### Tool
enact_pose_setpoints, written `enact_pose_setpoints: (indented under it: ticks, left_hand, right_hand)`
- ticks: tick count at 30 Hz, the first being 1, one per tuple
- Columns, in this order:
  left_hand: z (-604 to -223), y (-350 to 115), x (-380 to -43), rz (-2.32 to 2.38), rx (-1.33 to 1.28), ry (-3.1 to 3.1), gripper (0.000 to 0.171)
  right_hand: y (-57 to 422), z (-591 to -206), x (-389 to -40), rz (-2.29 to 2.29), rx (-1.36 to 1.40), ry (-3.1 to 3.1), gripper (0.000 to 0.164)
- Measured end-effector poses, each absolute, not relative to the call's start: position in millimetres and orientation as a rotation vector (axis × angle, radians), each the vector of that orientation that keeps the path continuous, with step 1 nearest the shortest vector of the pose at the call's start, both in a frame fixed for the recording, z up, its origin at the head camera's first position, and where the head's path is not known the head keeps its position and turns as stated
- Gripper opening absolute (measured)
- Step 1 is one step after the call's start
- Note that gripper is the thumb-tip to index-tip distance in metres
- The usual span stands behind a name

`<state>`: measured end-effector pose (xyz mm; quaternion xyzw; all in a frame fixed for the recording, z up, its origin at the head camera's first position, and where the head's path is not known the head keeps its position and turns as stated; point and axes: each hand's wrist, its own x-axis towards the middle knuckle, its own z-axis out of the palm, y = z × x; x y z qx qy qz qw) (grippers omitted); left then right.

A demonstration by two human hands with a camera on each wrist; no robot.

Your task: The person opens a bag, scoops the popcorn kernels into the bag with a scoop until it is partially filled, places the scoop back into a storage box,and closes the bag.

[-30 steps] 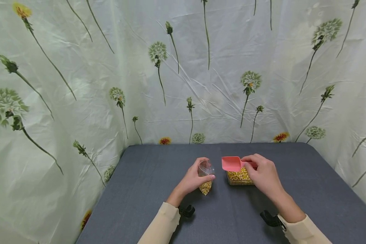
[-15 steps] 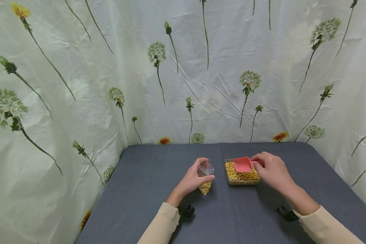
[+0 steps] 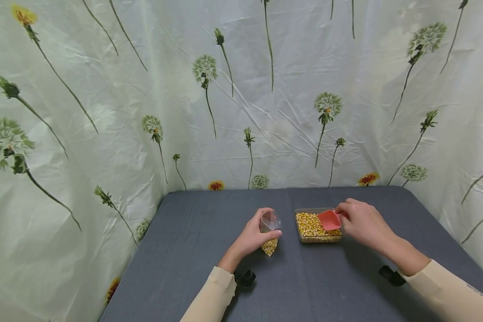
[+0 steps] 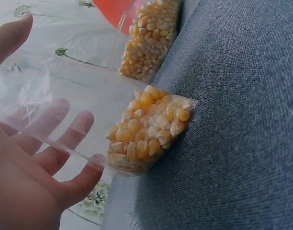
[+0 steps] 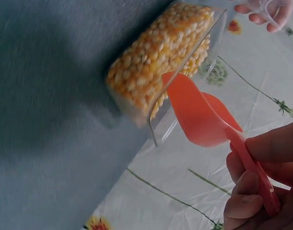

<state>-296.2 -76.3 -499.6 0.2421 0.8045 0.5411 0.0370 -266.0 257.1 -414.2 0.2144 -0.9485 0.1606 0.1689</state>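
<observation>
My left hand (image 3: 254,235) holds a clear plastic bag (image 3: 270,220) around its mouth, fingers behind and thumb in front. Corn kernels (image 4: 149,127) fill the bottom of the bag, which stands on the table in the left wrist view. My right hand (image 3: 364,223) pinches the handle of a red scoop (image 5: 194,112) between thumb and fingers. The scoop's tip dips past the rim of a clear rectangular container (image 3: 319,240) over its kernels (image 5: 156,57). That container is to the right of the bag and nearly full of corn.
A dark grey cloth covers the table (image 3: 209,232). Behind it hangs a pale curtain (image 3: 233,165) with dandelion prints. A black wrist strap (image 3: 246,278) is on my left wrist, another black strap (image 3: 392,275) on my right.
My right hand has moved right with the scoop, from beside the bag to over the corn container, and the scoop has tipped downward. The left hand and bag have stayed in place.
</observation>
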Motion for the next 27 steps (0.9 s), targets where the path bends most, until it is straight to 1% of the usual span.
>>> enact_pose_setpoints:
  ticks: [7, 13, 16, 18, 20, 22, 27]
  left_hand:
    - [-499, -77, -296, 1.660, 0.728, 2.471, 0.073]
    - [-500, -77, -297, 1.653, 0.724, 2.474, 0.074]
    - [-500, -76, -296, 1.651, 0.720, 2.469, 0.075]
    - [-499, -76, -296, 1.654, 0.714, 2.462, 0.071]
    - [-498, -76, -295, 1.656, 0.710, 2.460, 0.069]
    - [-498, -77, -295, 1.653, 0.706, 2.462, 0.068]
    - [-497, -77, -294, 1.647, 0.702, 2.464, 0.072]
  right_hand:
    - [258, -407, -271, 0.335, 0.735, -2.707, 0.016]
    - [248, -399, -277, 0.276, 0.749, -2.806, 0.019]
    - [244, -394, -279, 0.245, 0.755, -2.855, 0.026]
    - [240, -390, -280, 0.225, 0.773, -2.875, 0.031]
    - [237, -386, -282, 0.194, 0.795, -2.880, 0.033]
    - [235, -384, -283, 0.152, 0.814, -2.876, 0.030]
    - [232, -384, -285, 0.047, 0.827, -2.871, 0.018]
